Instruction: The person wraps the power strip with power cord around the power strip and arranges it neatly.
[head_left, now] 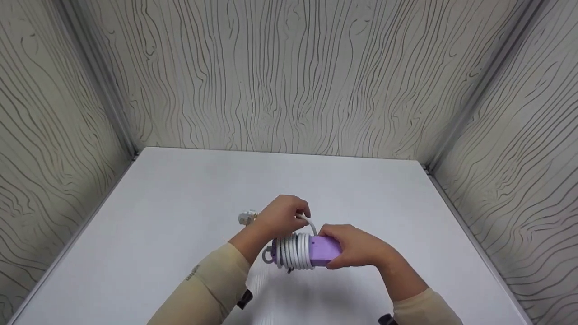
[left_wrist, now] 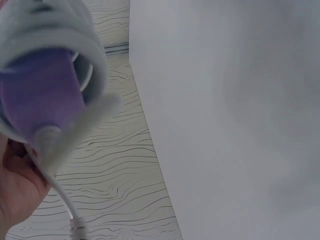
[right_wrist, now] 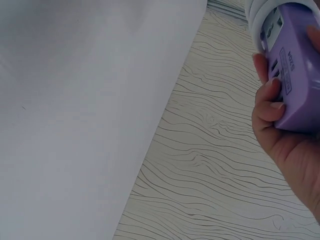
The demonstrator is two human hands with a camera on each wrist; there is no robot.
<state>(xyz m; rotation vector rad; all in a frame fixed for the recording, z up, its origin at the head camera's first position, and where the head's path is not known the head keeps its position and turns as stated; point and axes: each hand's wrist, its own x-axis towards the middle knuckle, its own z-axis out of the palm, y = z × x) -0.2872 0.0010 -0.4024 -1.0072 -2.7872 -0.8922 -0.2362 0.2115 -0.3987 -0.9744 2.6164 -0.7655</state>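
A purple power strip (head_left: 326,251) is held crosswise over the white table, its white cord (head_left: 303,253) wound round the left half in several turns. My right hand (head_left: 361,246) grips its bare right end, thumb on the near side. In the right wrist view the curled fingers (right_wrist: 270,111) lie along the face with the slots. Beyond the coils, my left hand (head_left: 281,217) pinches the loose length of cord. The pale plug (head_left: 247,217) sticks out to the left of that hand. Seen from the left wrist, the strip's end (left_wrist: 45,95) sits inside the coils.
The white tabletop (head_left: 194,189) spreads out round both hands. Panels with a wood-grain line pattern (head_left: 280,81) stand at the back and both sides, with grey metal strips (head_left: 485,85) at the corners.
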